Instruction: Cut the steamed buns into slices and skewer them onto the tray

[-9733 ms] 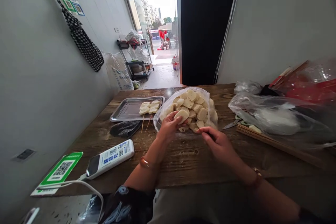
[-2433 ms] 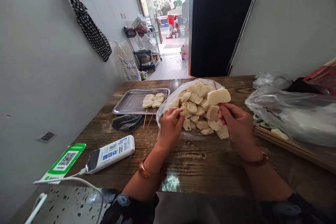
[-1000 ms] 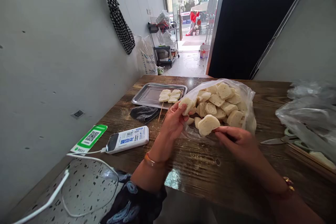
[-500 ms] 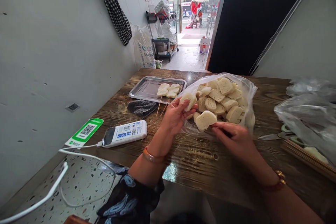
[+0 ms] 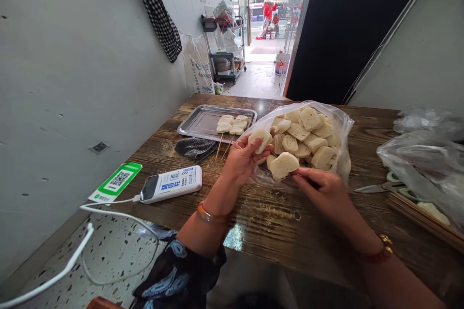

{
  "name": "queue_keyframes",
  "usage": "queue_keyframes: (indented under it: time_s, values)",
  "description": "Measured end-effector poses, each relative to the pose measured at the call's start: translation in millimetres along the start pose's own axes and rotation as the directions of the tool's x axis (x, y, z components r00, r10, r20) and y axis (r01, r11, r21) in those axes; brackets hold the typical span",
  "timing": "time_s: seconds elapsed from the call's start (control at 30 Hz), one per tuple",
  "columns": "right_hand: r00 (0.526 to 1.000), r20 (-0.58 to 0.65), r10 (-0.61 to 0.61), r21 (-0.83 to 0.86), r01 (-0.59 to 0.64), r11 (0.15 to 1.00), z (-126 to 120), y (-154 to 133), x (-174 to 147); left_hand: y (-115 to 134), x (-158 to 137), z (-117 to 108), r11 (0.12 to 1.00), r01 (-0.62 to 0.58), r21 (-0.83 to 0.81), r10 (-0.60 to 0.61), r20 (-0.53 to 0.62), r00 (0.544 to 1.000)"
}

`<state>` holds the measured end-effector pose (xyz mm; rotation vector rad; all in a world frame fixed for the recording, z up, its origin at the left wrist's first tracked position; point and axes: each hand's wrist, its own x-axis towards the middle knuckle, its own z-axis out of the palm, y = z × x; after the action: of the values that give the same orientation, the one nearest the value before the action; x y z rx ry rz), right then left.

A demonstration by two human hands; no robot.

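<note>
My left hand (image 5: 243,160) is closed around a white steamed bun slice (image 5: 260,140), thumb on its near face. My right hand (image 5: 322,188) pinches the right edge of another steamed bun slice (image 5: 284,166), which is tilted up just below the first. Any stick between the right fingers is hidden. Right behind both hands, an open clear plastic bag (image 5: 342,128) holds a heap of bun slices (image 5: 299,131). On a metal tray (image 5: 194,123) to the left lie several slices on wooden skewers (image 5: 219,147), whose ends stick out over the near rim.
A dark cloth (image 5: 195,148) lies before the tray. Nearer left are a white power bank (image 5: 181,183) with a cable and a green QR card (image 5: 119,181). At right, scissors (image 5: 377,187), a bundle of sticks (image 5: 416,212) and crumpled plastic bags (image 5: 427,152) lie on the wooden table (image 5: 261,231).
</note>
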<state>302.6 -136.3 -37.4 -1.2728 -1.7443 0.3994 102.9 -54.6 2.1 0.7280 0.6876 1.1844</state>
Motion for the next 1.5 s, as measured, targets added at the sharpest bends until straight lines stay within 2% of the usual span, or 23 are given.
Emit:
queue_keyframes:
  time_s: [0.5,0.97,1.13,1.33,1.5]
  values:
    - [1.0,0.026,0.001,-0.011,0.0,1.0,0.2,2.1,-0.2,-7.2,1.1,-1.9,0.996,-0.065,0.065,0.065,0.004,0.998]
    - [1.0,-0.009,0.003,-0.03,-0.003,1.0,3.5,-0.8,1.0,-18.3,-0.9,2.0,0.992,-0.077,0.1,0.078,-0.006,0.997]
    - [0.999,-0.052,0.017,-0.003,-0.017,1.0,7.3,-1.2,1.8,-25.0,-0.5,3.7,0.994,-0.089,0.06,0.089,0.007,0.996]
    - [0.997,-0.081,0.015,0.017,-0.013,1.0,6.0,-2.7,2.3,-17.1,-6.0,5.7,0.996,-0.085,0.024,0.084,0.046,0.995]
    - [0.997,-0.073,0.028,0.011,-0.027,1.0,5.0,-3.3,0.9,-10.6,-9.4,1.9,0.997,-0.08,-0.017,0.08,0.016,0.997]
